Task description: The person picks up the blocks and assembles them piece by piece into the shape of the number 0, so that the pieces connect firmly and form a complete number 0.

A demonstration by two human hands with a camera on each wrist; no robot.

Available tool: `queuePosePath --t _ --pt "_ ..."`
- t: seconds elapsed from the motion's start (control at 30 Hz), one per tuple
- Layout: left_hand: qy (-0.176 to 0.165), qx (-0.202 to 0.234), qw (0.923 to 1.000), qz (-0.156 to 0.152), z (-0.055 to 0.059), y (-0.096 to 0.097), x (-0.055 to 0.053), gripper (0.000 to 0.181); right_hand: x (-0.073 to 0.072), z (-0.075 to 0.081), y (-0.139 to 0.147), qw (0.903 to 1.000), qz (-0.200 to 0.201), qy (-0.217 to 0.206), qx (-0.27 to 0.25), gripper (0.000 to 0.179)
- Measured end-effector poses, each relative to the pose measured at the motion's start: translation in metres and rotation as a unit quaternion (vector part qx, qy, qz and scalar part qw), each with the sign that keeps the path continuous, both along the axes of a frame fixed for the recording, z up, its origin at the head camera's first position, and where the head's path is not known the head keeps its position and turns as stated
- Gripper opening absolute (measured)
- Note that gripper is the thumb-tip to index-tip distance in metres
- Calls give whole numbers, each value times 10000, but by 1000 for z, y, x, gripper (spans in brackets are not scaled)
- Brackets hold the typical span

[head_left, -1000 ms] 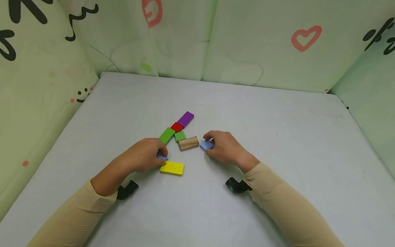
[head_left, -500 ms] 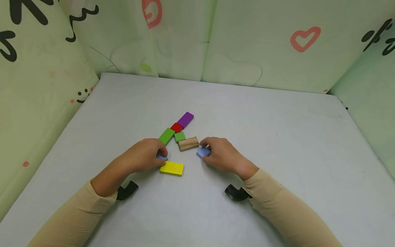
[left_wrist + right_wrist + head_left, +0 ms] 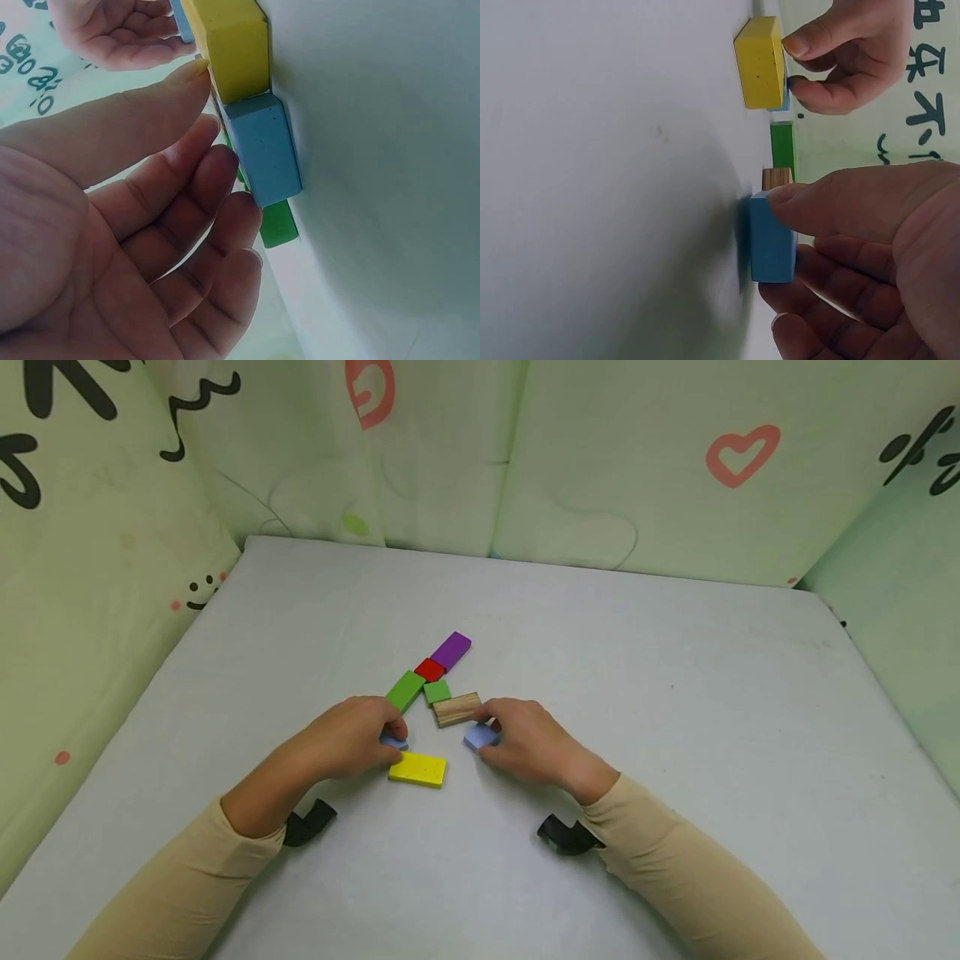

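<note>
My left hand bends its fingers over a light blue block, largely covered in the head view. Its thumb rests at the edge of the yellow block, which lies against that blue block. My right hand pinches another light blue block between thumb and fingers. Right beside that block's far side, the right fingertips overlap the end of a wood-grain block. In the right wrist view, the pinched blue block stands close over the table, its shadow next to it.
A slanted row runs away from the left hand: a long green block, a red block and a purple block. A small green block touches the wood-grain one. Patterned curtains enclose the white table.
My right hand has carried its blue block left and toward me, from the right of the wood-grain block to just in front of its right end. The left hand has stayed in place.
</note>
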State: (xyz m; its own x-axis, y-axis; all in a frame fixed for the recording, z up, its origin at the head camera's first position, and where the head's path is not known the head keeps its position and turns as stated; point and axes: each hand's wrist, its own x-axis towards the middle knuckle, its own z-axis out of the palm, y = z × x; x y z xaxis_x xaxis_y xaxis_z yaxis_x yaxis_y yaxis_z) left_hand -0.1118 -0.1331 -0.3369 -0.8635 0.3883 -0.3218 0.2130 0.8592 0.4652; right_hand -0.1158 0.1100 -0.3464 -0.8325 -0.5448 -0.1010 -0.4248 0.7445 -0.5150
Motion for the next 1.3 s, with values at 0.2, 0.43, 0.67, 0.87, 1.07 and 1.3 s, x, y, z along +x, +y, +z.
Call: queuePosePath --t 0.2,0.43,0.67,0.87,1.07,1.3 --pt "-1 -44 10000 18 -1 0 0 20 3 -1 -6 9999 98 -10 -84 36" --pt "20 -49 10000 11 -2 0 0 20 5 -3 -12 9998 139 0 -111 35" --pt "24 -58 10000 -18 -2 0 0 21 6 -5 -17 9995 211 -71 -205 34" --pt "-10 -64 10000 -30 -1 1 0 21 7 -5 -21 9995 231 -88 -184 34" --pt "-27 -54 10000 -62 1 0 -1 21 7 -5 -23 9996 225 -70 -126 34" --pt "48 -48 9999 -159 1 -1 -3 19 7 -5 -25 9996 222 -75 -136 35"
